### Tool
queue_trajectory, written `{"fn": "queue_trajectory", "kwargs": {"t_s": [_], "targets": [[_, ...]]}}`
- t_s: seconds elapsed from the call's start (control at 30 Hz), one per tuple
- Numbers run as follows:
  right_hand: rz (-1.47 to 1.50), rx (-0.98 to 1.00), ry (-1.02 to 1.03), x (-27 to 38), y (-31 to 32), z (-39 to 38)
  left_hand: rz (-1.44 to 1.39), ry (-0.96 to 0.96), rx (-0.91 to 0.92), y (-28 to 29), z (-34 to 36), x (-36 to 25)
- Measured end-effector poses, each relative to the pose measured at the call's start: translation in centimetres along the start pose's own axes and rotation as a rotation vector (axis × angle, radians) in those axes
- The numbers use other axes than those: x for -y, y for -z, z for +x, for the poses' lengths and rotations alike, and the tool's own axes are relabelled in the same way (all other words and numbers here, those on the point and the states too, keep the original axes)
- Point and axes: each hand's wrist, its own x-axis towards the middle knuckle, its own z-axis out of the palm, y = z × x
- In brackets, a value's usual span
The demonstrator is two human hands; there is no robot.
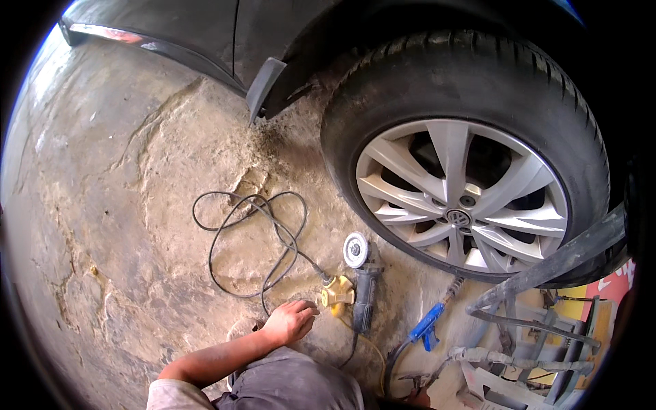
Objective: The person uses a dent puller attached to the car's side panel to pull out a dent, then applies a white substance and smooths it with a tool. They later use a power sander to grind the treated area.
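Note:
My left hand (290, 321) reaches forward over the dusty concrete floor, its fingertips right beside a yellow plug connector (336, 292); it holds nothing. A black cable (249, 239) runs from the connector and lies in loose loops on the floor. Just right of the connector lies a dark angle grinder (364, 290), its round disc (355, 249) facing up near the tyre. My right hand is out of sight.
A car wheel with a silver alloy rim (461, 205) and black tyre (471, 75) stands at the right under a dark car body (205, 27). A blue air gun (427, 324) with hose lies by a grey metal frame (540, 328). My grey-clad knee (294, 383) is below.

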Motion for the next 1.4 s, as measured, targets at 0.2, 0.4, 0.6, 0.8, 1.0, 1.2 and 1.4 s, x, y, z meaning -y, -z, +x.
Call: {"fn": "queue_trajectory", "kwargs": {"t_s": [0.2,0.4,0.6,0.8,1.0,1.2,1.4], "targets": [[0.047,0.015,-0.127,-2.9,-0.4,-0.8,-0.042,0.024,-0.003,-1.2,0.3,-1.6],[0.128,0.0,-0.317,-7.0,-1.0,-2.3,-0.026,0.031,0.087,-1.8,-0.5,-1.8],[0.197,-0.1,-0.513,-15.1,-2.7,-2.2,0.007,0.061,0.117,-1.4,0.1,-3.0],[0.53,-0.069,-0.636,-18.9,-5.2,0.3,0.082,0.097,0.182,-1.8,-1.0,-2.9],[0.146,-0.172,-0.584,-21.9,-7.0,1.8,0.22,0.133,0.308,-0.8,-1.6,-3.0],[0.08,-0.199,-0.573,-20.1,-8.6,0.5,0.318,0.164,0.448,-0.1,-2.9,-1.9],[0.229,-0.427,-0.423,-15.9,-6.9,-0.5,0.345,0.197,0.5,0.6,-1.6,-2.9]]}}
